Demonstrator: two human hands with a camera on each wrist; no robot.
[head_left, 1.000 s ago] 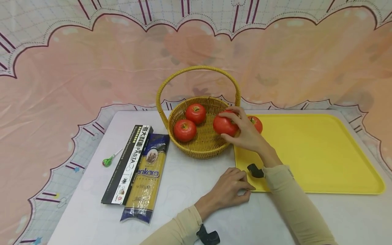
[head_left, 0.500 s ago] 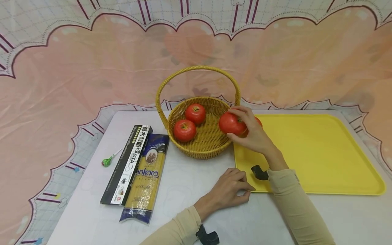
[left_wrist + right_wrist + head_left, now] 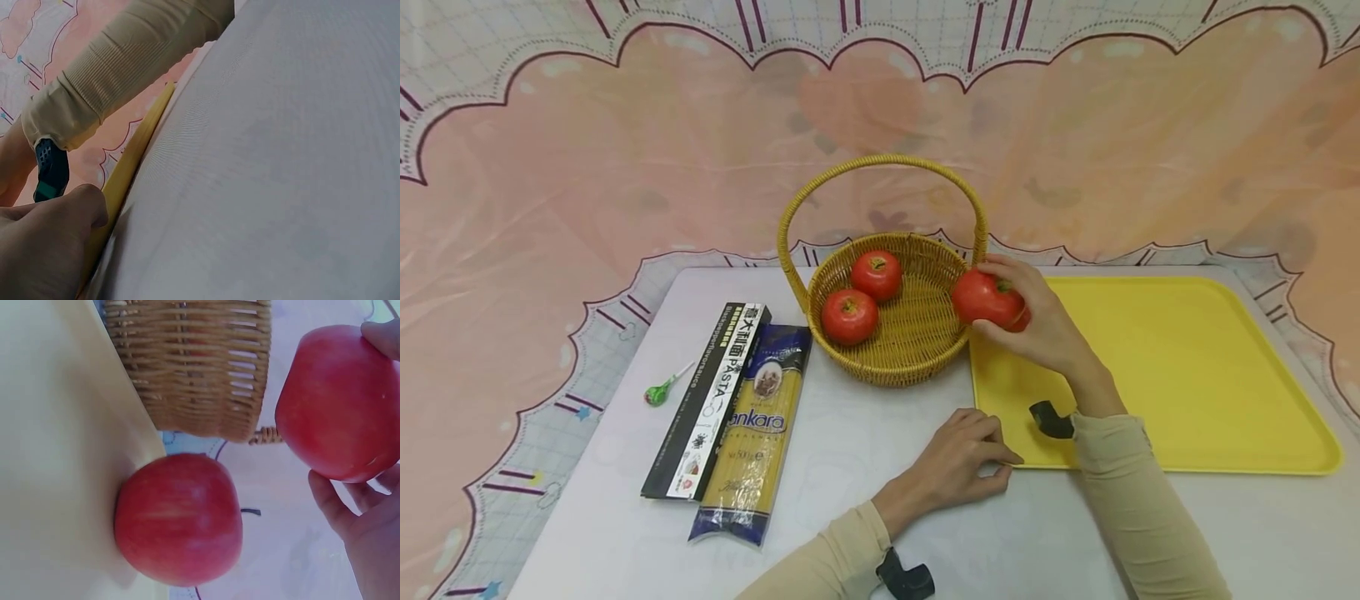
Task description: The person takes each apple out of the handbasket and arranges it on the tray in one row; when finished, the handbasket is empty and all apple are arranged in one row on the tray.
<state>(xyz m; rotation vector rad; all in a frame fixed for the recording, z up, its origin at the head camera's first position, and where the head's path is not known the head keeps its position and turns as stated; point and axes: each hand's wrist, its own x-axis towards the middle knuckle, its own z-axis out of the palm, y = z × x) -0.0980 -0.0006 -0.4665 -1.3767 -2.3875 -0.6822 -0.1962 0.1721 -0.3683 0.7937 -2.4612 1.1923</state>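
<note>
My right hand (image 3: 1037, 321) holds a red apple (image 3: 981, 298) by its sides, between the thumb and fingers. It is beside the right rim of the wicker basket (image 3: 917, 367), over the tray's left edge. Two more apples, one at the back (image 3: 876, 276) and one in front (image 3: 849, 317), lie in the basket. In the right wrist view another apple (image 3: 181, 519), its stem showing, sits on the yellow tray (image 3: 1165, 375); the head view mostly hides it behind the held one. My left hand (image 3: 958, 458) pinches the tray's near left corner, thumb against the outer wall.
A black and white pasta box (image 3: 707, 400) overlaps a blue and yellow spaghetti packet (image 3: 756, 433) left of the basket. A green lollipop (image 3: 658, 392) lies farther left. The basket's tall hoop handle (image 3: 883, 158) arches above it. A patterned cloth (image 3: 700, 167) hangs behind the white table.
The right hand has carried the apple rightward, from over the basket's inside to beyond its right rim. The left hand keeps its place at the tray corner.
</note>
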